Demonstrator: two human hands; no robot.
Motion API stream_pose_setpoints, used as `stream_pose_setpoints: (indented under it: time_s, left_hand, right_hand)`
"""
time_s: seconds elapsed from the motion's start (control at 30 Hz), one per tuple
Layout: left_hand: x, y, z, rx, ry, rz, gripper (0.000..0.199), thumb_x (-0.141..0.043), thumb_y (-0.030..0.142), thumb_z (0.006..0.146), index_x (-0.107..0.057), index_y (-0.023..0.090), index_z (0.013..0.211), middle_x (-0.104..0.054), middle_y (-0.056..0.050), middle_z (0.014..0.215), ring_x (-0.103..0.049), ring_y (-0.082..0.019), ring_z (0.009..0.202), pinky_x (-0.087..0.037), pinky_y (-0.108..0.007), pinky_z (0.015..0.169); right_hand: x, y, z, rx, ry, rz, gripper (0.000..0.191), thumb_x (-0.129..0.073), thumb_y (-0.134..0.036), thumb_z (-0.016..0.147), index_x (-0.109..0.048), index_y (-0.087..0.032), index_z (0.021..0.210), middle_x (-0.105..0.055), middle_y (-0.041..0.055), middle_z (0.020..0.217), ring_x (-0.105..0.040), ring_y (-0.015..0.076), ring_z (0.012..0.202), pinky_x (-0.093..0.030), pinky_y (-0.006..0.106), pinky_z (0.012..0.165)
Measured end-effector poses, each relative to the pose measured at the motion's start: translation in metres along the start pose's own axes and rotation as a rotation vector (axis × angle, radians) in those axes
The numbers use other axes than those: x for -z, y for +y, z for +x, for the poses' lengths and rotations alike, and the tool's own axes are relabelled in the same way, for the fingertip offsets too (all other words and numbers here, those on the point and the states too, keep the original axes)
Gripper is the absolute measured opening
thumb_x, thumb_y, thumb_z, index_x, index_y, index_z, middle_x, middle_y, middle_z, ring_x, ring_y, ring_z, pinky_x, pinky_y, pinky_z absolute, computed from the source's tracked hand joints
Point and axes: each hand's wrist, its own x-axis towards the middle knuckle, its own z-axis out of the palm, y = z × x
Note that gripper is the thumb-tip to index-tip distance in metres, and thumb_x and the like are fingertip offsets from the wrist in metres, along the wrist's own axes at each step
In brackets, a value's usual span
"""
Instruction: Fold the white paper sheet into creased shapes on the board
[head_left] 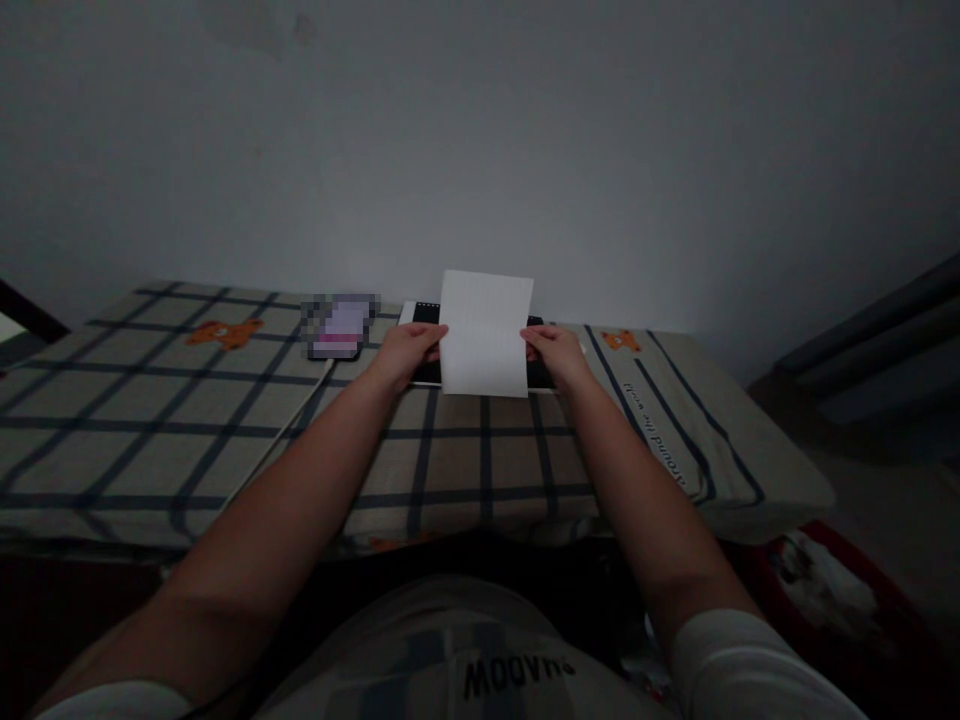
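A white sheet of paper (486, 335) is held up by its two side edges in the middle of the head view. My left hand (412, 350) pinches its left edge between thumb and fingers. On the opposite edge, my right hand (553, 350) has the same kind of pinch. Behind and below the paper lies a flat black item (540, 375) with a white border at its left, mostly hidden by the sheet and my hands.
A plaid cloth (480, 460) covers the table, which stands against a grey wall (480, 150). To the left lies a phone (341, 325) with a white cable (289, 425) running toward the front edge. A red container (862, 590) is on the floor at right.
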Motion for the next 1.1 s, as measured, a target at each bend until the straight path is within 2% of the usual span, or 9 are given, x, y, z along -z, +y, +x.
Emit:
stream_pose_setpoints:
  time_s: [0.27, 0.37, 0.53, 0.77, 1.0, 1.1]
  left_hand:
    - [-0.0008, 0.0019, -0.0030, -0.132, 0.134, 0.162, 0.018, -0.083, 0.029, 0.073, -0.074, 0.015, 0.077, -0.073, -0.004, 0.075, -0.064, -0.015, 0.067, -0.054, -0.028, 0.068]
    - [-0.0016, 0.0035, -0.0042, -0.101, 0.078, 0.072, 0.021, -0.083, 0.032, 0.073, -0.074, 0.014, 0.080, -0.074, -0.006, 0.079, -0.066, -0.015, 0.071, -0.056, -0.028, 0.072]
    - [-0.0013, 0.0027, -0.0036, 0.023, -0.034, -0.002, 0.017, -0.082, 0.028, 0.075, -0.072, 0.015, 0.077, -0.075, -0.008, 0.083, -0.069, -0.015, 0.075, -0.059, -0.028, 0.077]
    - [-0.0004, -0.0034, -0.0009, -0.005, 0.007, 0.079, 0.014, -0.082, 0.024, 0.075, -0.071, 0.015, 0.074, -0.074, -0.006, 0.079, -0.067, -0.014, 0.072, -0.057, -0.029, 0.076]
    - [0.0014, -0.0009, -0.0004, -0.140, 0.126, 0.185, 0.019, -0.081, 0.032, 0.073, -0.073, 0.015, 0.077, -0.071, -0.003, 0.073, -0.063, -0.014, 0.068, -0.052, -0.027, 0.070]
    - [0.0026, -0.0003, 0.0016, -0.175, 0.173, 0.191, 0.019, -0.080, 0.032, 0.074, -0.074, 0.015, 0.079, -0.071, -0.002, 0.073, -0.064, -0.015, 0.069, -0.052, -0.027, 0.071]
  right_hand:
    - [-0.0027, 0.0013, -0.0008, 0.022, -0.032, -0.005, 0.012, -0.077, -0.030, 0.075, -0.071, -0.020, 0.073, -0.064, -0.0020, 0.059, -0.055, 0.0108, 0.055, -0.045, 0.026, 0.056]
    - [-0.0015, 0.0014, 0.0004, 0.031, -0.019, -0.011, 0.016, -0.079, -0.033, 0.073, -0.070, -0.020, 0.074, -0.063, -0.0025, 0.060, -0.056, 0.0108, 0.056, -0.046, 0.027, 0.057]
    - [0.0015, 0.0001, 0.0027, 0.039, 0.054, 0.007, 0.012, -0.076, -0.030, 0.075, -0.069, -0.020, 0.074, -0.063, -0.0023, 0.060, -0.055, 0.0106, 0.056, -0.046, 0.026, 0.057]
    - [0.0010, -0.0006, 0.0030, 0.044, 0.091, -0.011, 0.007, -0.072, -0.026, 0.078, -0.071, -0.020, 0.075, -0.064, -0.0016, 0.061, -0.055, 0.0110, 0.056, -0.046, 0.027, 0.057]
    - [0.0004, -0.0016, -0.0007, 0.002, -0.028, 0.087, 0.026, -0.083, -0.041, 0.072, -0.071, -0.019, 0.078, -0.066, -0.0008, 0.065, -0.058, 0.0108, 0.057, -0.046, 0.025, 0.056]
    - [-0.0004, -0.0015, -0.0035, -0.023, -0.099, 0.108, 0.026, -0.084, -0.040, 0.070, -0.072, -0.018, 0.077, -0.066, -0.0009, 0.063, -0.057, 0.0097, 0.056, -0.045, 0.024, 0.054]
